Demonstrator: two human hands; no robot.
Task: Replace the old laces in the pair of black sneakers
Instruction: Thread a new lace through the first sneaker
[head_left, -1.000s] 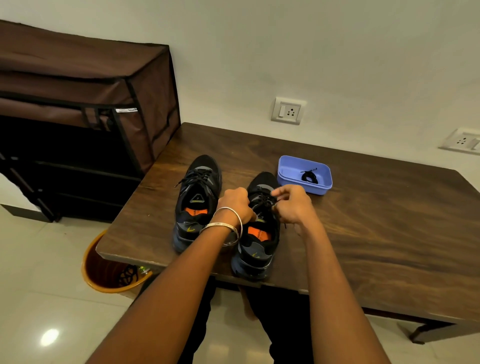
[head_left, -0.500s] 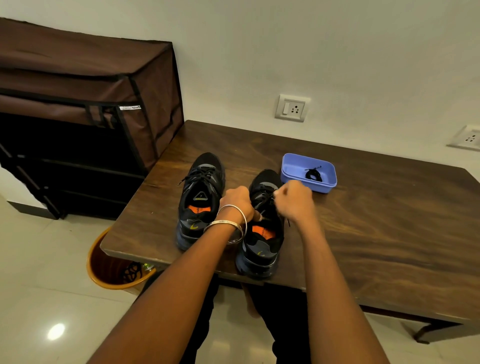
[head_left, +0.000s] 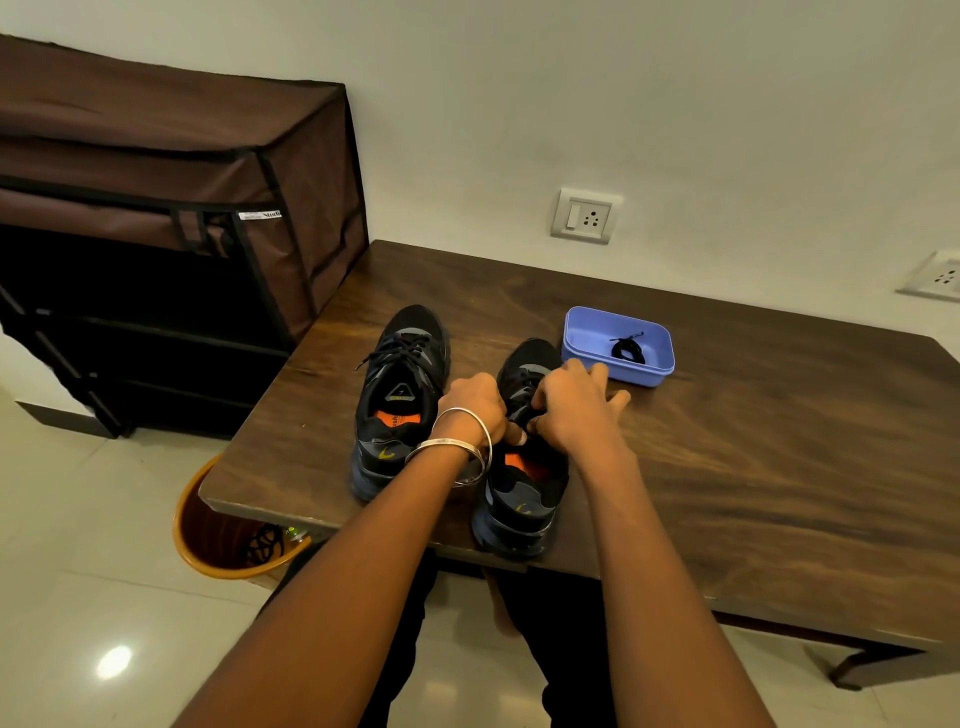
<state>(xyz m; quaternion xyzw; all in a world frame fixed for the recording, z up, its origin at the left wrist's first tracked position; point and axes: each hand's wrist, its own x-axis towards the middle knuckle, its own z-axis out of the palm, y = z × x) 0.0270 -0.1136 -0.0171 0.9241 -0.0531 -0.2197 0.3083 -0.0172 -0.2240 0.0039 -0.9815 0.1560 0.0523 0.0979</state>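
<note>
Head view, only one here: both hands sit on the right sneaker (head_left: 519, 483), which stands near the front edge of the table (head_left: 727, 467), heel toward the person. Left hand (head_left: 475, 408) is curled tight at the top of the lacing, apparently pinching the lace (head_left: 519, 410), though the pinch itself is mostly hidden behind the knuckles. Right hand (head_left: 571, 410) has thumb and forefinger closed at the same spot while its other fingers are spread out toward the blue tray (head_left: 592, 343). A coiled black lace (head_left: 627, 349) lies in that tray, touching nothing else. Left sneaker (head_left: 402, 395) stands just beside, fully laced and untouched. Orange bin (head_left: 208, 540) sits on the floor under the table's left corner with something dark and tangled inside; too small to tell what. Risks, as a judgement: the right sneaker's heel sits at the table edge — a hard tug toward the body could drag it off. Pulling on the knot the wrong way could tighten it instead of freeing it. The spread right fingers are close to the tray — a jerk could knock it and spill the coil. Black lace on black shoe makes a missed eyelet likely.
</note>
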